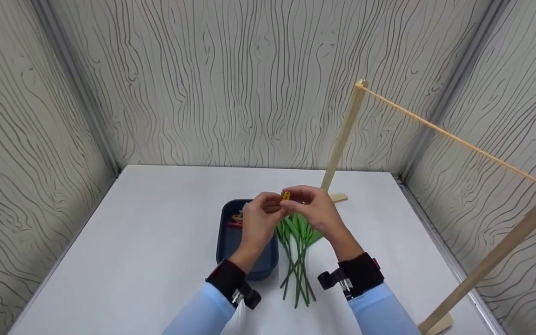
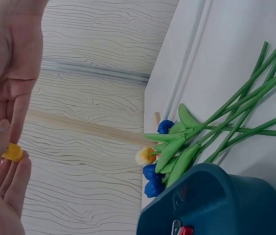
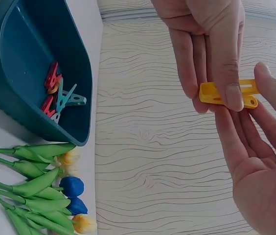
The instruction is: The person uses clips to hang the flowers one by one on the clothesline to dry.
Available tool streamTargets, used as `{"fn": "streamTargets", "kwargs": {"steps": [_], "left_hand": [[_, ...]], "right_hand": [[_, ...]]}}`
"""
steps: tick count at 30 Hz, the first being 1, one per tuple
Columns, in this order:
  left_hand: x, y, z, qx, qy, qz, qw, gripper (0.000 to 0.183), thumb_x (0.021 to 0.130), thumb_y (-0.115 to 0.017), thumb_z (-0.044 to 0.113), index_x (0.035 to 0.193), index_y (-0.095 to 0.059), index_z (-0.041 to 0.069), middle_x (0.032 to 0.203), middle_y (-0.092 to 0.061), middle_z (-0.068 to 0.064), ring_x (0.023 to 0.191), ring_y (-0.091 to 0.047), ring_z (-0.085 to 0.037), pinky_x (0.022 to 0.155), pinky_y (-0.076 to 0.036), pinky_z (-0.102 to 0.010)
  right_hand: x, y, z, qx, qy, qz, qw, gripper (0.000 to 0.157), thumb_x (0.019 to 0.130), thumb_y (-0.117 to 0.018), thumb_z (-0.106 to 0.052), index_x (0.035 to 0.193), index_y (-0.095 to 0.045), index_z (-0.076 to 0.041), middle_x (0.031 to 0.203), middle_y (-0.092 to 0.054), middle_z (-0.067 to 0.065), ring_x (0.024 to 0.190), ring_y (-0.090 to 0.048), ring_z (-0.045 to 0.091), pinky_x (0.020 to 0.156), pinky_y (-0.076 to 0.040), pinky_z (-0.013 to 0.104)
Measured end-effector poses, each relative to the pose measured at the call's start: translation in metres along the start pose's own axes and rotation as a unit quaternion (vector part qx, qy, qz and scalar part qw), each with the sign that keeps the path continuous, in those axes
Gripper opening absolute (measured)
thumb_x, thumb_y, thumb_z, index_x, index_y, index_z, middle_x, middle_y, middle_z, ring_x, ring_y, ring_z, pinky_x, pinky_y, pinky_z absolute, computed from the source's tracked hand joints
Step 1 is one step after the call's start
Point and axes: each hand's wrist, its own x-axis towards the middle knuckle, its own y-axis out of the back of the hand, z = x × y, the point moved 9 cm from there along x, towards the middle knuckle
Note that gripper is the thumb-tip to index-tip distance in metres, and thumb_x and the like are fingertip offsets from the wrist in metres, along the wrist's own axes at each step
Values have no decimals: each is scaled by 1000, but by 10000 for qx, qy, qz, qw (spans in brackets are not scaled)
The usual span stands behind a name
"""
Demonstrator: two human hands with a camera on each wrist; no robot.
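A yellow clothespin (image 1: 286,195) is held up over the table between both hands. My left hand (image 1: 259,221) pinches its body, thumb on top and fingers beneath, as the right wrist view shows. From the other side, my right hand (image 1: 321,211) grips the handle end between thumb and fingers. Below the left hand sits a dark blue tub (image 1: 224,244), where red clothespins (image 3: 53,74) and a teal clothespin (image 3: 69,98) lie together at one end. Artificial tulips (image 1: 298,260) with green stems lie right of the tub, their blue and yellow heads showing in the wrist views.
On the right, a wooden post (image 1: 345,132) and a nearer wooden post (image 1: 491,260) carry an orange cord (image 1: 445,132) strung between them. Everything stands on a white table (image 1: 147,223), enclosed by wood-patterned walls (image 1: 203,83).
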Motion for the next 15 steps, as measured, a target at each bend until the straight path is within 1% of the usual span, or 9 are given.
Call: {"fn": "streamTargets", "kwargs": {"steps": [3, 5, 7, 10, 12, 15], "left_hand": [[1, 0, 2, -259, -14, -10, 9997, 26, 95, -84, 8, 119, -73, 5, 116, -81, -15, 105, -83, -25, 88, -67, -27], [2, -1, 3, -435, -19, -56, 9990, 29, 94, -85, 8, 119, -71, 5, 117, -80, -15, 105, -83, -26, 88, -67, -28], [1, -1, 3, -541, -9, -166, 9984, 33, 92, -86, 7, 120, -70, 5, 120, -79, -15, 108, -83, -27, 89, -67, -28], [-2, -1, 0, -629, 34, -394, 9972, 37, 92, -86, 4, 124, -67, 5, 123, -78, -18, 112, -81, -28, 92, -67, -28], [-5, 0, -5, -507, 30, -533, 9973, 36, 93, -84, 1, 124, -66, 4, 123, -77, -20, 113, -81, -28, 93, -66, -27], [-9, 2, -15, -108, 42, -677, 9976, 31, 94, -81, -2, 122, -68, 4, 121, -77, -21, 111, -79, -26, 93, -66, -26]], "right_hand": [[1, 1, -3, 119, 9, 40, 9999, 35, 100, -81, -19, 132, -77, -8, 131, -79, 15, 123, -75, 25, 92, -63, 20], [2, 2, -6, 160, 53, 29, 9999, 33, 101, -80, -19, 132, -77, -7, 130, -79, 15, 122, -76, 25, 92, -65, 22], [3, 4, -9, 125, 109, 60, 9998, 32, 101, -79, -19, 131, -78, -6, 129, -80, 15, 119, -77, 23, 92, -66, 25], [4, 9, -14, 69, 207, 252, 9994, 30, 101, -79, -18, 128, -80, -5, 124, -82, 14, 113, -79, 15, 91, -65, 23], [5, 14, -17, 82, 306, 423, 9986, 25, 101, -79, -15, 123, -81, -4, 121, -83, 14, 107, -79, 10, 89, -64, 21], [6, 20, -24, 127, 535, 627, 9965, 17, 100, -79, -10, 114, -84, -2, 115, -84, 18, 99, -79, 4, 87, -63, 18]]}}
